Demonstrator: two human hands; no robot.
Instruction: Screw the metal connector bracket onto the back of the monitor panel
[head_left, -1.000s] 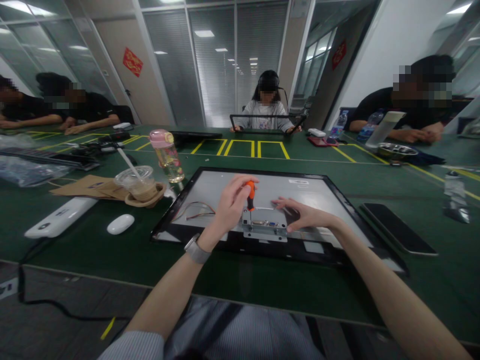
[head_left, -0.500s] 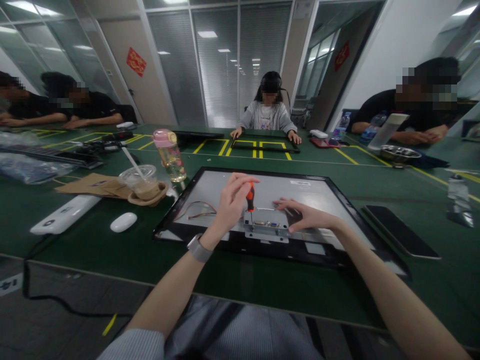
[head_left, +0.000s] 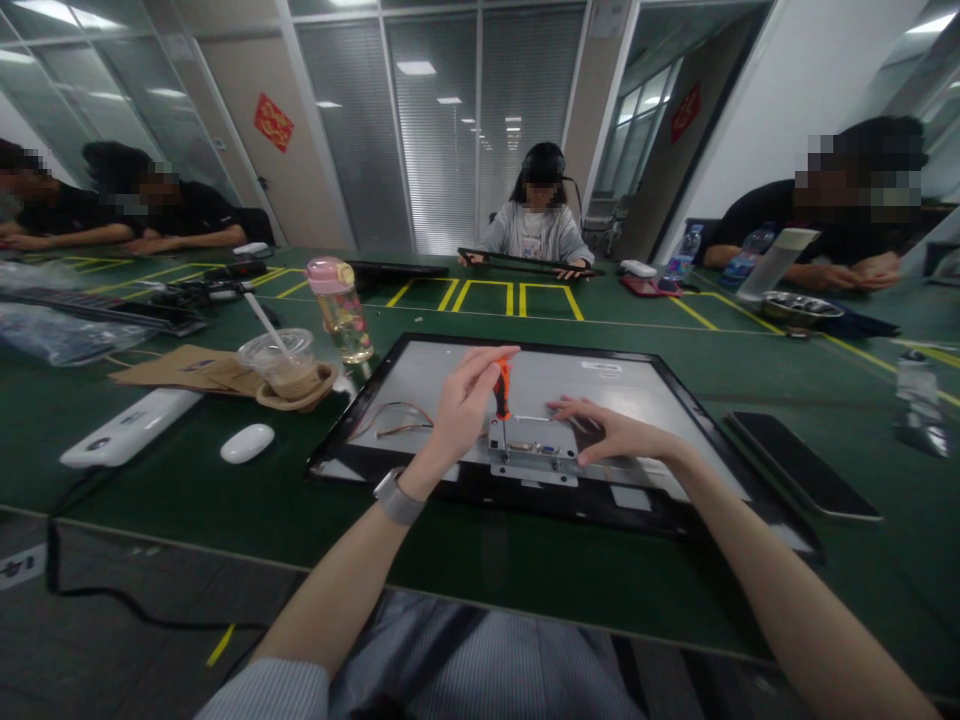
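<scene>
My left hand [head_left: 466, 395] is closed around the orange-and-black handle of a screwdriver [head_left: 502, 388], which stands nearly upright. Its tip points down at the left part of a metal bracket [head_left: 534, 465] with video connector ports along its front side. My right hand [head_left: 619, 432] has its fingers spread, the thumb against the right end of the bracket and the fingertips behind it. Both lie over the grey back of a flat display panel [head_left: 645, 385] with a black frame. A bundle of thin wires [head_left: 397, 420] rests on the panel's left side.
Left of the panel are a white mouse case [head_left: 247, 444], a white power strip [head_left: 127, 430], an iced drink cup [head_left: 289, 370] and a pink-lidded bottle [head_left: 341, 310]. A dark phone [head_left: 799, 465] lies to the right. Across the table a person holds a black frame [head_left: 525, 262].
My hands stay in the same place, with the screwdriver turned slightly in my left hand. Across the table, the person has lifted the near side of the black frame off the surface.
</scene>
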